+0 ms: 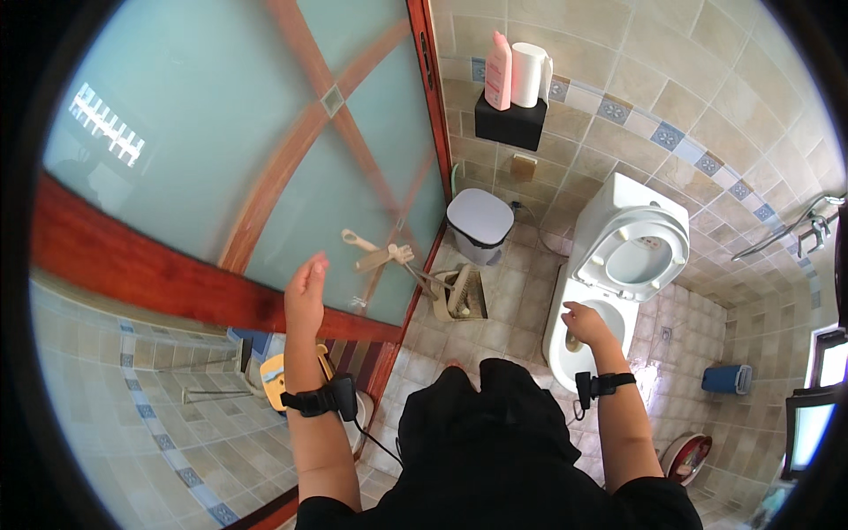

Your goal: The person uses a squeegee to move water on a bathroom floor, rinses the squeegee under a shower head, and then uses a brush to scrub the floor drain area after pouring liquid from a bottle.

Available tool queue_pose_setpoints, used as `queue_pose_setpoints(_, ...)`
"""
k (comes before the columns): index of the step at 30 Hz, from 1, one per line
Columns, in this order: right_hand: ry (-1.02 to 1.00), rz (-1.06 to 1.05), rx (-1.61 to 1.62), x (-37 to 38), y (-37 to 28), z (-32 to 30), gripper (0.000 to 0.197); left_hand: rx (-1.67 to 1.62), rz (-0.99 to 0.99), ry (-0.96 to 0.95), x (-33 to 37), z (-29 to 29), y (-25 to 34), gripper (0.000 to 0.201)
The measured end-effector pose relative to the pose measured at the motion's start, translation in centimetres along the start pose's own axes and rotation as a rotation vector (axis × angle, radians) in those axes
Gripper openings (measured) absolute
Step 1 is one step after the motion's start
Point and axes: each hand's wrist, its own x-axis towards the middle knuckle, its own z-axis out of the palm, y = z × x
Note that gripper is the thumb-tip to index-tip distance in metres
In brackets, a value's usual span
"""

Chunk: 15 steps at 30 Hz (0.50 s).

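Observation:
My left hand [305,296] is raised in front of the frosted glass door [353,203], empty, its fingers stretched out. Over the white toilet bowl [555,349] hovers my right hand [590,325], its fingers loosely bent and apart, with nothing visible in them. The toilet's lid and seat [636,225] are raised against the tank. Beside the door, a beige dustpan [477,305] stands on the floor. A handle with a looped end [358,238] rises from it toward the door. Dark straps with small devices sit on both my forearms.
A grey lidded bin [480,219] stands in the corner by the door. Above it, a black wall shelf [511,128] bears a pink bottle [499,75] and a white roll-shaped item [528,75]. A blue bin [726,380] and a red-rimmed basin [687,457] are at the right. A shower tap [817,231] is wall-mounted.

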Motion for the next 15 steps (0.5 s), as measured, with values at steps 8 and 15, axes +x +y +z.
queue_pose_setpoints(8, 0.036, -0.2, 0.044, 14.9, -6.9, 0.1, 0.038, 0.322, 0.221, 0.087, 10.1, 5.4, 3.3, 0.037)
queue_pose_setpoints(15, -0.188, 0.036, 0.756, 38.2, -13.8, 2.6, 0.046, 0.637, 0.113, 0.27, 14.4, 9.9, 1.2, 0.052)
